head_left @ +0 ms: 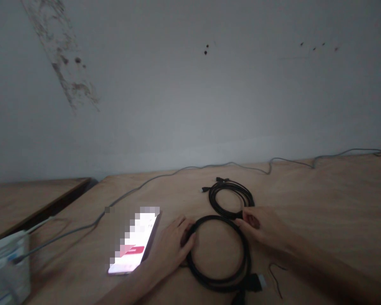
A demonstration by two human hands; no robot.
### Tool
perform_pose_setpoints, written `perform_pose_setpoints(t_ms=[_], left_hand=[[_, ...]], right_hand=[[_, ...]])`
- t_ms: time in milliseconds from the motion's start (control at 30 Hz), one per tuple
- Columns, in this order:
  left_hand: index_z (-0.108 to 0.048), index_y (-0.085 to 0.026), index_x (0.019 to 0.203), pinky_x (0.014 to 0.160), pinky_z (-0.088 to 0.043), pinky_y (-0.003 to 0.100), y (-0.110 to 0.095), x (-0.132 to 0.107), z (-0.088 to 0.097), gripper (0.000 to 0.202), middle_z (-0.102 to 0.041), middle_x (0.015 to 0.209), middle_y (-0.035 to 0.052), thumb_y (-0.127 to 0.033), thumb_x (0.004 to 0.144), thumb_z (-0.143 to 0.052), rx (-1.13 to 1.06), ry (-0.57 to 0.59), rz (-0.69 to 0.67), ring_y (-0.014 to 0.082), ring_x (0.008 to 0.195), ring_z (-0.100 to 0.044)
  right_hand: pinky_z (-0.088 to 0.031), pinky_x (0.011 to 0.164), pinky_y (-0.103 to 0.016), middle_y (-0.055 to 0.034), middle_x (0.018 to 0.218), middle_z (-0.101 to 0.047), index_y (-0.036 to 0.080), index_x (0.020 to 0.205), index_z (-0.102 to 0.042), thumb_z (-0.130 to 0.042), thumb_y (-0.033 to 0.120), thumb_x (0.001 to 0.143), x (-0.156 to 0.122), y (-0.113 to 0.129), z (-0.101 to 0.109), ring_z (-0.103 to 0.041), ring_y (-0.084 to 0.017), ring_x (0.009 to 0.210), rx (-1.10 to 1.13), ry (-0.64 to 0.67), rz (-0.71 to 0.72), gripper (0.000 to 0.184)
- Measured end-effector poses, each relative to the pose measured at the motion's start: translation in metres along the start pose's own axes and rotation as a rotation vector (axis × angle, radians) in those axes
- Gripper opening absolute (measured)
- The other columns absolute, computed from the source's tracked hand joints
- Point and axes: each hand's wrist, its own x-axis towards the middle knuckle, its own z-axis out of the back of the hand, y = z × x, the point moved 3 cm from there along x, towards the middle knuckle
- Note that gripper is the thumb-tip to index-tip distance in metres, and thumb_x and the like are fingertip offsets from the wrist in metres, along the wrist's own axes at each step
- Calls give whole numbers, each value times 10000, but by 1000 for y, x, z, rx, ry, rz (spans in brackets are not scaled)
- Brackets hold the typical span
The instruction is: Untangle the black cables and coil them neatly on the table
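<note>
Head: right fingers (250, 210) indistinct against cable (224, 211)

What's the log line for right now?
left hand: at left side of near cable coil; right hand: at near-right edge of far cable coil; phone: lit, beside left hand; thin wire: on table

As for the thick black cable wound into a round, open coil (249, 258): lies flat on the light-brown wooden tabletop (324, 203), with a black, pale-tipped plug (254, 283) at its near right. As for the smaller-looking round coil of black cable (220, 209): sits just beyond, perhaps touching, hard to tell in dim light, with two dark plugs (205, 189) at its far left.
</note>
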Motion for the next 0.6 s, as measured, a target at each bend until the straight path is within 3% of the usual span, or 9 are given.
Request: perform_pose_setpoints(t_ms=[233, 600], left_hand=[[-658, -210, 1200, 924, -518, 434, 1, 0, 0, 294, -667, 1125, 100, -341, 986, -504, -26, -16, -10, 280, 1042, -652], [-654, -221, 1210, 918, -519, 445, -1, 1, 0, 294, -660, 1145, 99, -342, 981, -515, -9, 0, 4, 293, 1052, -655]], right_hand=[[-242, 506, -279, -1, 593, -508, 200, 621, -513, -531, 565, 967, -1, 0, -10, -477, -153, 571, 42, 35, -114, 503], [-264, 505, -269, -19, 602, -601, 195, 632, -645, -571, 611, 905, -6, 0, -11, -520, -151, 573, 122, -18, -254, 503]])
